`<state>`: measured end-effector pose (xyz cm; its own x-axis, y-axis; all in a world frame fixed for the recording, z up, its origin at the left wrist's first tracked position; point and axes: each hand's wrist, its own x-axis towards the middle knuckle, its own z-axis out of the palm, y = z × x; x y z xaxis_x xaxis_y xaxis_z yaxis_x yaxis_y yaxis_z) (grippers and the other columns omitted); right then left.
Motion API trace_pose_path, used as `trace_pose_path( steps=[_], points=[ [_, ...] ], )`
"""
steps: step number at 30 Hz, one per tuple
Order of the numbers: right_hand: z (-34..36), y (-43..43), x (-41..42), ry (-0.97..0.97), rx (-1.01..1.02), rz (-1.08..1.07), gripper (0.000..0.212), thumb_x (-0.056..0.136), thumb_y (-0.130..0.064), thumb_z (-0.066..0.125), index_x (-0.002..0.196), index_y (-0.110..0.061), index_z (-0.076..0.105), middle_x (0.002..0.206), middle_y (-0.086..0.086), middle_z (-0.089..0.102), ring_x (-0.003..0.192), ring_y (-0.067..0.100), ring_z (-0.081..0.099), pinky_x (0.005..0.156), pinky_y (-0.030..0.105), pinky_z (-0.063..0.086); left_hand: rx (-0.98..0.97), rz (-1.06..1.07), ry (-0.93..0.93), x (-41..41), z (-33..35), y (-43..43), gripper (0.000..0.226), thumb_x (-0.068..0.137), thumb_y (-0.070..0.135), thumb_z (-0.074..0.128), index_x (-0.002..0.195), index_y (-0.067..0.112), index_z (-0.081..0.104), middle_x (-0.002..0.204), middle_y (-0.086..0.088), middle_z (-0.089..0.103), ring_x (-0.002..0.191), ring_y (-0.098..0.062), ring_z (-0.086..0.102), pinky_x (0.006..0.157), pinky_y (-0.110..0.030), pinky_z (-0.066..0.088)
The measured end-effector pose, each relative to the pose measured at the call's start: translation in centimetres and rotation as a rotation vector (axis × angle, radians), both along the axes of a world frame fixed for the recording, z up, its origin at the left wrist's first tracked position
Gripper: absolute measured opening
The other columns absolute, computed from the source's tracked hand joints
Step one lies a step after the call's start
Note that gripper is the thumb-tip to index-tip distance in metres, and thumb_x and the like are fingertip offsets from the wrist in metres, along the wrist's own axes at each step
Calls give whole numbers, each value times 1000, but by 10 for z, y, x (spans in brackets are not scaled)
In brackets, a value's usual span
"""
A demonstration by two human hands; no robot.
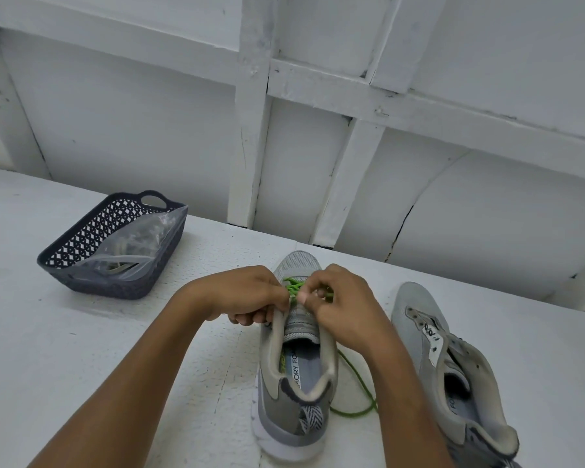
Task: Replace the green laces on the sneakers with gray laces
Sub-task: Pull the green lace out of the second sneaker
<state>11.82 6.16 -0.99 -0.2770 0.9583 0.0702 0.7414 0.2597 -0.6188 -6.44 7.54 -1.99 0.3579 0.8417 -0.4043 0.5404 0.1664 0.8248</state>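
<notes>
A grey sneaker (296, 383) stands on the white table, toe pointing away from me, with a green lace (293, 286) still threaded through its lower eyelets. My left hand (247, 295) grips the shoe's left eyelet edge and pinches the lace. My right hand (338, 302) pinches the green lace over the tongue. A loose end of the green lace (358, 390) trails on the table right of the shoe. A second grey sneaker (453, 363) lies to the right with no lace in it.
A dark plastic basket (81, 238) sits at the back left of the table and holds a clear bag (132, 244) with greyish laces inside. A white panelled wall runs right behind the table's far edge.
</notes>
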Motion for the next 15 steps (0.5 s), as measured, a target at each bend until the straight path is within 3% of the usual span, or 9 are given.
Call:
trace_pose_path(
  steps=[3,5,8,10,12,15],
  points=[
    [1,0,6,358,-27,-76,15,98,-17,58,84,-22,61,91,-8,67,86,0,60,77,18,44,-5,0,2,-1,0,1,22,89,19,57,72,7,62,56,-5,48,45,-18,31,45,-22,21],
    [6,-1,8,673,-143,-78,17,103,-15,49,88,-14,56,93,-1,75,92,12,69,84,27,53,-5,0,8,-1,-1,1,21,88,21,58,75,6,63,56,-6,48,45,-18,32,45,-22,21],
    [12,-4,10,930,-292,-70,20,106,-15,40,88,-10,49,65,3,66,63,22,67,68,30,56,-7,-4,4,-1,-1,0,21,79,28,60,72,8,61,57,-7,47,44,-19,31,45,-22,20],
    [12,-5,12,902,-260,-121,21,104,-15,46,84,-11,49,52,-4,46,47,15,45,54,27,45,-8,-4,1,-1,-2,0,21,84,25,60,72,8,61,57,-7,47,45,-19,31,45,-23,20],
    [13,-6,14,789,-186,-138,21,98,-19,59,79,-9,55,51,-9,38,45,9,32,50,24,35,-10,-1,-4,-1,-2,1,21,88,21,59,74,7,62,57,-6,48,46,-19,32,45,-23,21],
    [15,-8,13,411,-114,-52,14,85,-22,76,78,-12,69,49,-17,48,46,1,42,51,10,32,-11,-5,-10,-1,-1,0,20,86,23,59,74,7,62,57,-6,48,46,-19,32,45,-23,21]
  ],
)
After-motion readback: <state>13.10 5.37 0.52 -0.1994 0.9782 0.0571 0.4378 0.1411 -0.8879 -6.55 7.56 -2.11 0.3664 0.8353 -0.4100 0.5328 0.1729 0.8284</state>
